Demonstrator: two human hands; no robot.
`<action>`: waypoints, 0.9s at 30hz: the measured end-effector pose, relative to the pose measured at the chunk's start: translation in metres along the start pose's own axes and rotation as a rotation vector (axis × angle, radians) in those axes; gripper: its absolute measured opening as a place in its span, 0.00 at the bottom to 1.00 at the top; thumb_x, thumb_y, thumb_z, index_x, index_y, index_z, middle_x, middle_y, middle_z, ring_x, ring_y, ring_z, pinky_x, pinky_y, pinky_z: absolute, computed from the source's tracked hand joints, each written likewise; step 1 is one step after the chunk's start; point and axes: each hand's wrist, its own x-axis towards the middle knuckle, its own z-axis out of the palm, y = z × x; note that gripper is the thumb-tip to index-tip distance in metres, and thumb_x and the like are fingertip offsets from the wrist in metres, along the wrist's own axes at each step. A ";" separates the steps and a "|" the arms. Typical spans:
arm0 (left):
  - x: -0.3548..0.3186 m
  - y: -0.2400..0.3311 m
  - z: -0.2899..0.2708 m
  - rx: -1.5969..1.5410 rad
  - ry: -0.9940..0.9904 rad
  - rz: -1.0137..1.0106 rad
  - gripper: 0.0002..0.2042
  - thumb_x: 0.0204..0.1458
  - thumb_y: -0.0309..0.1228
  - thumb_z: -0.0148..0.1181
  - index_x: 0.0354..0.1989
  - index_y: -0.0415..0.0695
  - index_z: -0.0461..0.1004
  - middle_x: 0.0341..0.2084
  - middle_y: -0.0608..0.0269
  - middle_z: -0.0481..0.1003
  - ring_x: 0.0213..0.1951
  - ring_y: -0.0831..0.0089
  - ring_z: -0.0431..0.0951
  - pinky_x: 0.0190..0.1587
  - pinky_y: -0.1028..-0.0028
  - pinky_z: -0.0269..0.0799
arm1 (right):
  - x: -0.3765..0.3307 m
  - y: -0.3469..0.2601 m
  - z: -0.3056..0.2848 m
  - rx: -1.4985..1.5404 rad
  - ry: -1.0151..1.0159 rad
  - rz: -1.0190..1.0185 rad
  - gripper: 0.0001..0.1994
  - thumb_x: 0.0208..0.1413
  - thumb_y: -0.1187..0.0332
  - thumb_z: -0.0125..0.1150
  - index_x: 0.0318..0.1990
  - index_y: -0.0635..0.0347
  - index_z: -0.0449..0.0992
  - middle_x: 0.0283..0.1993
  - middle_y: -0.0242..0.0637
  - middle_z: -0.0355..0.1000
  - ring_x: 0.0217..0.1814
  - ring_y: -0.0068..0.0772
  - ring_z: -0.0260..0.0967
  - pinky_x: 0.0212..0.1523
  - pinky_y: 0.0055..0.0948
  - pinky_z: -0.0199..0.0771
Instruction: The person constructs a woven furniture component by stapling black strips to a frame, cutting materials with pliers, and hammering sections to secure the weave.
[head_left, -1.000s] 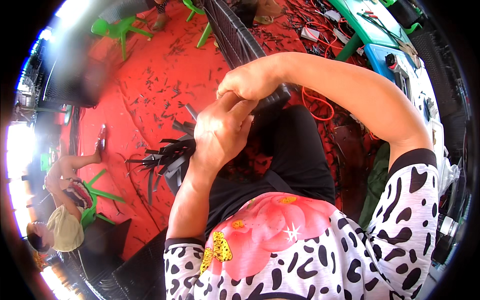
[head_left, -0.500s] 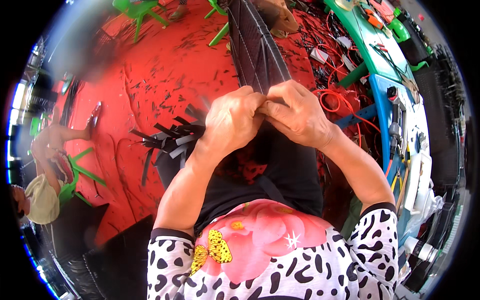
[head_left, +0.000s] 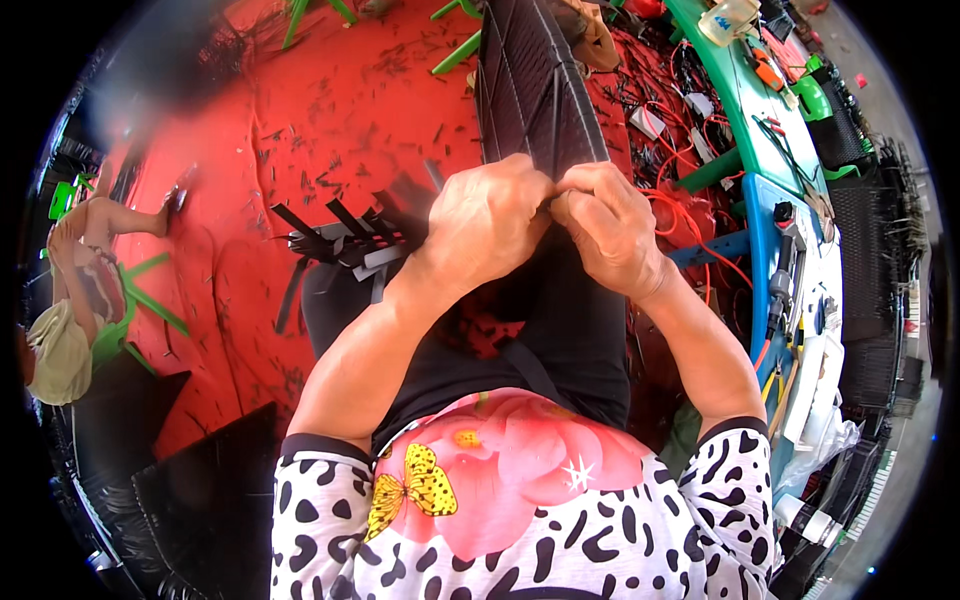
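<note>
A long dark brown woven panel (head_left: 520, 90) with a black frame edge extends away from my lap, and its near end runs under my fingers. My left hand (head_left: 490, 220) is closed over the left side of that end, fingertips pinched together. Right beside it, my right hand (head_left: 605, 225) is closed too, its thumb and fingers meeting my left fingertips. What the fingers pinch is hidden between them. Next to my left wrist, a bundle of black and grey flat strips (head_left: 350, 240) sticks out over my left thigh.
On the right stand a green table (head_left: 745, 110) and a blue table (head_left: 765, 230), holding a power tool (head_left: 785, 265) and hand tools. Red hoses (head_left: 685, 215) tangle beneath. Black scraps litter the red floor (head_left: 350, 110). A seated person (head_left: 70, 310) is at the left.
My view has shifted slightly. My hands stay together at the panel's near end, while my right hand's fingers have curled in more tightly.
</note>
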 end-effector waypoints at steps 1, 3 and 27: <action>0.000 0.000 -0.001 -0.003 -0.002 -0.003 0.10 0.34 0.24 0.66 0.29 0.41 0.75 0.22 0.58 0.70 0.27 0.56 0.74 0.27 0.63 0.68 | 0.002 0.001 -0.001 0.014 -0.023 0.005 0.09 0.39 0.80 0.63 0.30 0.62 0.71 0.35 0.38 0.68 0.35 0.41 0.69 0.33 0.35 0.71; 0.001 0.005 -0.007 0.005 -0.055 -0.023 0.10 0.35 0.25 0.66 0.29 0.41 0.75 0.22 0.58 0.69 0.27 0.56 0.74 0.27 0.63 0.68 | 0.004 0.001 -0.004 0.028 -0.049 0.019 0.08 0.40 0.80 0.62 0.30 0.62 0.71 0.34 0.39 0.68 0.33 0.41 0.69 0.32 0.34 0.71; -0.006 0.009 0.004 0.164 0.158 0.164 0.11 0.36 0.27 0.68 0.29 0.43 0.74 0.30 0.63 0.72 0.27 0.63 0.75 0.27 0.68 0.69 | 0.066 0.032 -0.020 0.316 -0.807 0.636 0.09 0.39 0.72 0.65 0.31 0.65 0.78 0.25 0.43 0.74 0.31 0.29 0.72 0.35 0.29 0.69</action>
